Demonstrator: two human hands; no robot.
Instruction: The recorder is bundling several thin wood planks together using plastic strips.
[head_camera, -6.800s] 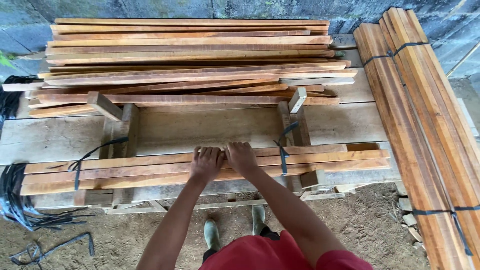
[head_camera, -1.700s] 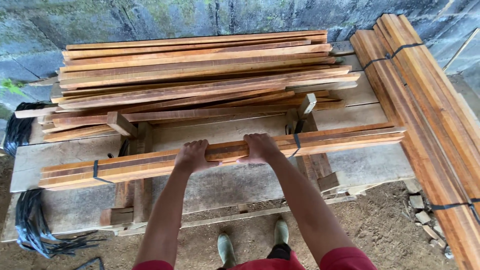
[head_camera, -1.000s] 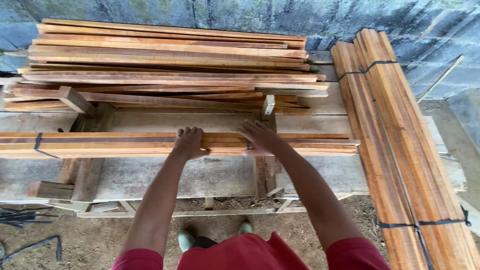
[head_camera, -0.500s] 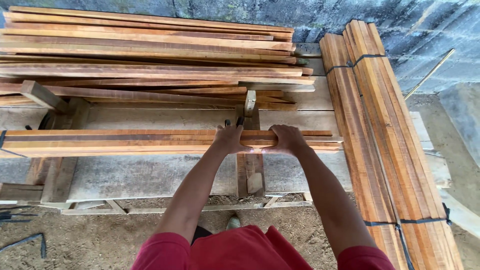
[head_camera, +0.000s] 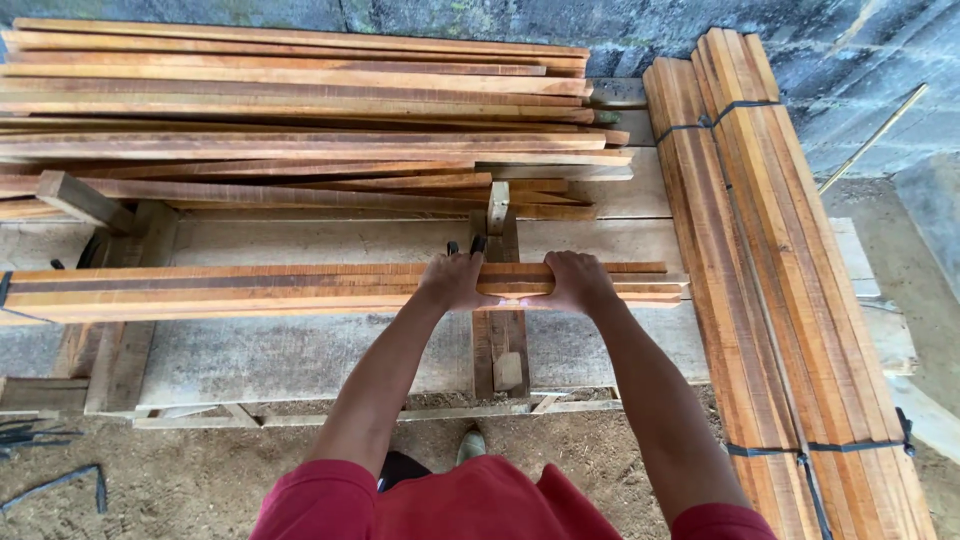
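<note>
1. left end of the strapped slat bundle (head_camera: 250, 288) chopped off by the frame edge.
2. fingertips of left hand (head_camera: 458, 283) and right hand (head_camera: 578, 285) curled over the far side, out of sight.
3. black strap (head_camera: 478, 244) mostly buried behind the left hand.
4. loose slat pile (head_camera: 290, 110) runs off left too.
5. near end of side bundles (head_camera: 790, 300) cut off at bottom.

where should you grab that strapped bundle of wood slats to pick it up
Judging by its long, thin shape, grip the bundle of slats near its middle, from above on the near side, hands spread apart. Here the left hand and right hand both clasp it close together toward its right end, so the long left part would probably sag.
</note>
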